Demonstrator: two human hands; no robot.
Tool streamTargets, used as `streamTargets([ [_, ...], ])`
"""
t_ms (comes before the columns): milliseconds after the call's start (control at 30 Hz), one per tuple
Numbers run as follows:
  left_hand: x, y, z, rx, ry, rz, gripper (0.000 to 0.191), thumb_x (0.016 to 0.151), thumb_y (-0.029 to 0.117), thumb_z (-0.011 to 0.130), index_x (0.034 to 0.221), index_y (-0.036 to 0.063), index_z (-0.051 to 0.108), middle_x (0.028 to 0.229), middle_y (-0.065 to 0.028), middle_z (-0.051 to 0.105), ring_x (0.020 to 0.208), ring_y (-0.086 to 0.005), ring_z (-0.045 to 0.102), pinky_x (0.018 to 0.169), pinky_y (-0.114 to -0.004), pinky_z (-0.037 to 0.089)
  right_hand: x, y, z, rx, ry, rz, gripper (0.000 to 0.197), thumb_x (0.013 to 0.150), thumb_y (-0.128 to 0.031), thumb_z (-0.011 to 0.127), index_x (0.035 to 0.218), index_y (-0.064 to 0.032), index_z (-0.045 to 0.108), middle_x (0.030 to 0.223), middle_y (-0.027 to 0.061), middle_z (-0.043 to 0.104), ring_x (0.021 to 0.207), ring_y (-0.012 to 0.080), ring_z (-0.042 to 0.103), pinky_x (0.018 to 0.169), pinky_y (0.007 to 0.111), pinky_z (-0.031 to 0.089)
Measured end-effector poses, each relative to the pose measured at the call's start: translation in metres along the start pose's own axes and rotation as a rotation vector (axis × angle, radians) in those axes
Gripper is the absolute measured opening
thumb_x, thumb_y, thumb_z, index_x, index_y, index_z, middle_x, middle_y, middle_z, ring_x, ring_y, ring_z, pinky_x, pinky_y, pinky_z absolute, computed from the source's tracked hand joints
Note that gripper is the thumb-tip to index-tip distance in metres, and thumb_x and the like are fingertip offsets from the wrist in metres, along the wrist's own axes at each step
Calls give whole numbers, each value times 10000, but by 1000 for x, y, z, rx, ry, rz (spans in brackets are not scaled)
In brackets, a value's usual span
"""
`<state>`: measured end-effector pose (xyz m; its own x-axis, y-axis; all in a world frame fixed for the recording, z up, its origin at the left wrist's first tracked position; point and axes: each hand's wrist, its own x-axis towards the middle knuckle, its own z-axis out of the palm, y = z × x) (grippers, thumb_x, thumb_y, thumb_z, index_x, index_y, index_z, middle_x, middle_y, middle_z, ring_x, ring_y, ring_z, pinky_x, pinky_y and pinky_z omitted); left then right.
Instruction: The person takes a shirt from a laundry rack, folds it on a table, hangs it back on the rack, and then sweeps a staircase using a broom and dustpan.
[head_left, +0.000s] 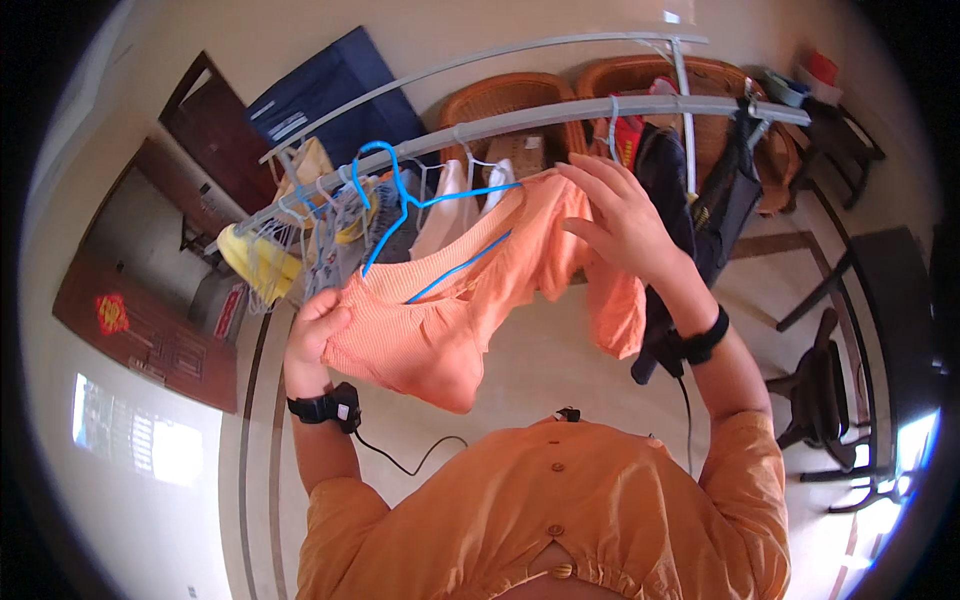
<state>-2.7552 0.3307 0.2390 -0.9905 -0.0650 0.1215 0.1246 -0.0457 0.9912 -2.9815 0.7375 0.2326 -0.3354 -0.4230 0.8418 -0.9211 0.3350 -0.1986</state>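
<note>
An orange ribbed garment (420, 345) hangs on a blue hanger (406, 199) in front of me. The hanger's hook overlaps the metal rail (525, 118); whether it rests on it I cannot tell. My left hand (319, 330) pinches the garment's left shoulder edge, near the end of the hanger's arm. On the other shoulder, the spread fingers of my right hand (619, 214) touch the fabric, with the thumb apart. One sleeve hangs down below that hand. Part of the hanger's lower bar shows through the neckline.
Other clothes share the rail: white garments (442, 210), dark garments (664, 180) and yellow cloth (259, 259) beside several bare hangers. Behind stand wicker chairs (510, 94) and a dark blue panel (330, 97). A dark wooden chair (814, 382) is at right. Cables run from both wristbands.
</note>
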Motion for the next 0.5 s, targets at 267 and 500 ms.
streamTargets([
  [267, -35, 35, -14, 304, 219, 119, 234, 917, 194, 665, 1035, -6, 639, 932, 55, 592, 834, -39, 521, 745, -203, 428, 86, -8, 41, 399, -243, -86, 419, 877, -125, 685, 1279, -61, 585, 1093, 140, 619, 1021, 275, 606, 888, 342, 490],
  [500, -36, 49, -10, 433, 323, 262, 202, 946, 126, 619, 1083, -23, 616, 938, 46, 612, 832, -33, 539, 751, -201, 441, 120, -8, 25, 340, -156, -57, 207, 952, -126, 630, 1083, 31, 667, 1001, 125, 682, 952, 205, 635, 867, 289, 483],
])
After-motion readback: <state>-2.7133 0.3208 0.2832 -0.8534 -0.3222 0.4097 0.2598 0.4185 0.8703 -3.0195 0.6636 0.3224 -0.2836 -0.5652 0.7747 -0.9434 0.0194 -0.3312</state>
